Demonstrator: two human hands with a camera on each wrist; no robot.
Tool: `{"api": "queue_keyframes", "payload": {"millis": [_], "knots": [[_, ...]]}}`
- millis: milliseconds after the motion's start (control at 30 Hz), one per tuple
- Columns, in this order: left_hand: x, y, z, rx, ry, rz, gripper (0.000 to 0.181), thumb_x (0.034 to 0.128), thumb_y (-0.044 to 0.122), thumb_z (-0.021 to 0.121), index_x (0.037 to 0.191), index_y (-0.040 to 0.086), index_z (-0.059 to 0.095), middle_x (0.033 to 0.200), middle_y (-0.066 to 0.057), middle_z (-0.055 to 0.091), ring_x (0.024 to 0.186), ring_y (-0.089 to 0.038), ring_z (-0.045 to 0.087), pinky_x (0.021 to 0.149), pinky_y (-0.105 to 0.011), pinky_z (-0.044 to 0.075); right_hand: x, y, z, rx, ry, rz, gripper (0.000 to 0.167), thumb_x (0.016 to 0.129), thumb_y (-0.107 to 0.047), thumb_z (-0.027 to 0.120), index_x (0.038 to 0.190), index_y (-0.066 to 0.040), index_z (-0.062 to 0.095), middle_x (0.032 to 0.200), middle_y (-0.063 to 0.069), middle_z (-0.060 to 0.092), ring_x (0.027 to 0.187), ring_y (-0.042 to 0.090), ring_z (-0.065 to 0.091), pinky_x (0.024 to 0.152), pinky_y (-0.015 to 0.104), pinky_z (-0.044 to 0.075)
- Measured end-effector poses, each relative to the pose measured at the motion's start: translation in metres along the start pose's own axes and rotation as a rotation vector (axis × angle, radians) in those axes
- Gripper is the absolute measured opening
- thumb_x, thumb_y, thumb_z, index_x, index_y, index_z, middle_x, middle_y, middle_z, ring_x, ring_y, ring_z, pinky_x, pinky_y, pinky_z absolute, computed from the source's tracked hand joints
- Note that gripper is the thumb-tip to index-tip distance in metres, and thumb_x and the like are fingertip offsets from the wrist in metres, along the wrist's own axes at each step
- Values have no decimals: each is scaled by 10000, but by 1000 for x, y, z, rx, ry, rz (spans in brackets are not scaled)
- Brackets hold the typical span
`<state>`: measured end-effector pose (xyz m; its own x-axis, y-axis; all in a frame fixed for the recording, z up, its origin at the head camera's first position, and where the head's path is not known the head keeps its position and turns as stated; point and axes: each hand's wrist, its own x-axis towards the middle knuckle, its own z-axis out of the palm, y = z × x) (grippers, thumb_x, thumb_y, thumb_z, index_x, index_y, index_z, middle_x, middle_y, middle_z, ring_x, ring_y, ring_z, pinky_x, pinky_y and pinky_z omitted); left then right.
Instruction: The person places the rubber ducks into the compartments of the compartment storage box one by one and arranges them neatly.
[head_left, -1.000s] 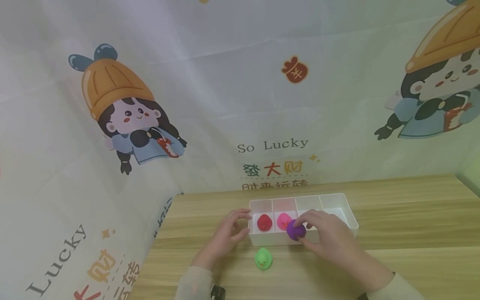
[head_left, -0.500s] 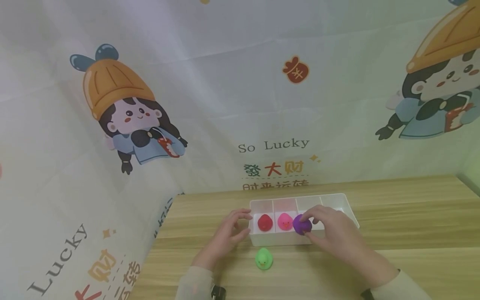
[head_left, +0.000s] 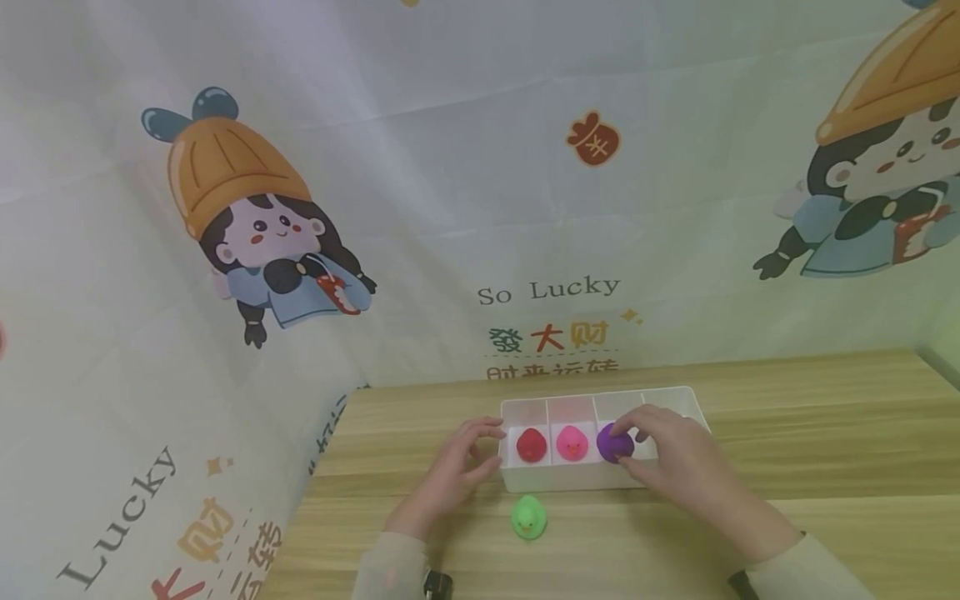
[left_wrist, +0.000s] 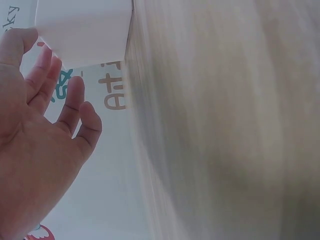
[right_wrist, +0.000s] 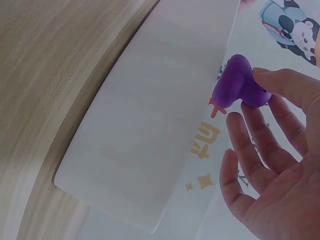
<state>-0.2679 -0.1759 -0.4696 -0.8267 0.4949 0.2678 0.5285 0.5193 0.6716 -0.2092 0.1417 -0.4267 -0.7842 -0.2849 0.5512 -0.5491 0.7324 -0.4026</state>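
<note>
This is a cloth-screened space around a pale brown, wood-grained tabletop (head_left: pixel 817 442); whether in a home or a studio cannot be told. Creased off-white fabric sheets (head_left: pixel 450 183), printed with orange-hatted cartoon figures (head_left: pixel 243 171) and coloured Chinese characters (head_left: pixel 547 337), enclose it behind and at the left.

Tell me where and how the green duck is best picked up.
Probably pinch the green duck across both sides of its rounded body, coming from above and the near side. It sits upright on the table, face toward the head camera; both flanks look free, while the white box stands just behind it.
</note>
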Motion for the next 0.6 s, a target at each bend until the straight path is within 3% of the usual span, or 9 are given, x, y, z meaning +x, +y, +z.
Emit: {"api": "queue_keyframes", "payload": {"millis": [600], "knots": [[-1, 1, -1, -16, 4, 0, 303, 844, 142, 593, 1135, 124, 515, 1321, 24, 378, 937, -253, 468, 774, -400, 421, 2, 13, 0, -15, -25, 53, 308, 647, -208, 773, 909, -237, 612, 891, -142, 577, 734, 86, 531, 578, 252, 424]]}}
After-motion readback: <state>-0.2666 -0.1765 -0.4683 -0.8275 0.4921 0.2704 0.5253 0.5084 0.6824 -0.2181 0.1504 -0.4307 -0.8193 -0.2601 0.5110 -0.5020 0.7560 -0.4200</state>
